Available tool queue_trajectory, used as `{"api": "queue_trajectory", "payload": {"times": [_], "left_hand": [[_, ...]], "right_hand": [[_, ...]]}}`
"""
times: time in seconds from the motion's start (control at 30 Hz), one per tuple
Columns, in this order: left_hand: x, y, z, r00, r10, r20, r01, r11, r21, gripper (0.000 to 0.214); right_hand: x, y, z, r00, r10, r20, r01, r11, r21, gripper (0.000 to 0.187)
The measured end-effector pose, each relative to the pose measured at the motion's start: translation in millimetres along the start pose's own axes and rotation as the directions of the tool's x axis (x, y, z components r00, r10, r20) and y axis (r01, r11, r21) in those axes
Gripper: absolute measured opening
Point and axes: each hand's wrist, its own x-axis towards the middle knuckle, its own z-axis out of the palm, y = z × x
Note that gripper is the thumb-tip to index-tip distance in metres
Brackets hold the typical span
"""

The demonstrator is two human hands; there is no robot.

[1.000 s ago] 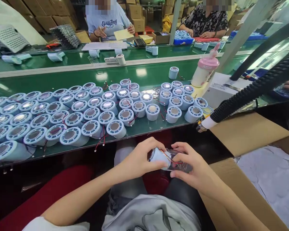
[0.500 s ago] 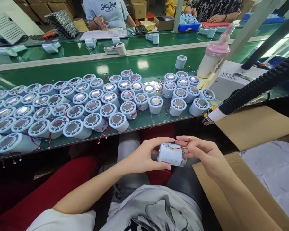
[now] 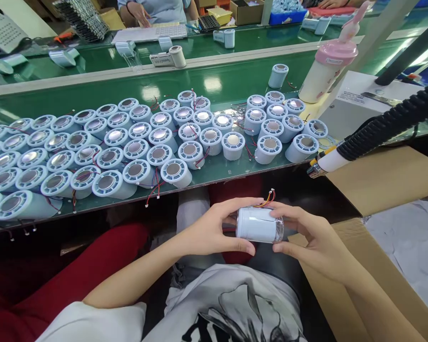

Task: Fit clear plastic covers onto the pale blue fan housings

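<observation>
Above my lap, a light-blue cylindrical motor housing [image 3: 257,225] lies sideways, its right end wrapped in clear plastic. My left hand [image 3: 221,228] grips its left end, fingers over the top and thumb below. At the opposite end, my right hand [image 3: 303,232] is curled round the plastic-covered edge, with its thumb underneath. Thin red and yellow wires [image 3: 268,199] with a small white connector stick up past my right fingertips. Many similar blue housings [image 3: 176,172] stand in rows on the green bench, most with a round metal disc on top.
An air-blower nozzle [image 3: 319,168] on a black corrugated hose juts in from the right, beside a white box [image 3: 364,102]. A pink-lidded bottle [image 3: 330,61] stands behind. An open carton [image 3: 371,237] with white sheets sits at my right. Co-workers' hands [image 3: 139,13] show across the bench.
My right hand has shifted from the wires to the housing's right end, its thumb moving below. The wires now point upward behind the housing. The view has tilted down slightly.
</observation>
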Motion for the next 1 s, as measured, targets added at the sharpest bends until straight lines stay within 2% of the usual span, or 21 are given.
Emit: {"api": "queue_trajectory", "payload": {"times": [0.33, 0.6, 1.0], "left_hand": [[-2.3, 2.2, 0.2, 0.997, 0.063, 0.039, -0.067, 0.993, 0.093, 0.076], [-3.9, 1.9, 0.0, 0.994, 0.101, 0.051, -0.107, 0.984, 0.145, 0.079], [-5.1, 1.5, 2.6, 0.995, 0.091, 0.047, -0.098, 0.98, 0.176, 0.077]], "right_hand": [[-1.1, -7.2, -2.8, 0.987, 0.144, 0.072, -0.156, 0.967, 0.204, 0.042], [0.8, -3.6, -0.3, 0.956, 0.26, 0.137, -0.293, 0.866, 0.405, 0.039], [0.1, -4.9, 5.0, 0.95, 0.3, 0.09, -0.307, 0.841, 0.445, 0.038]]}}
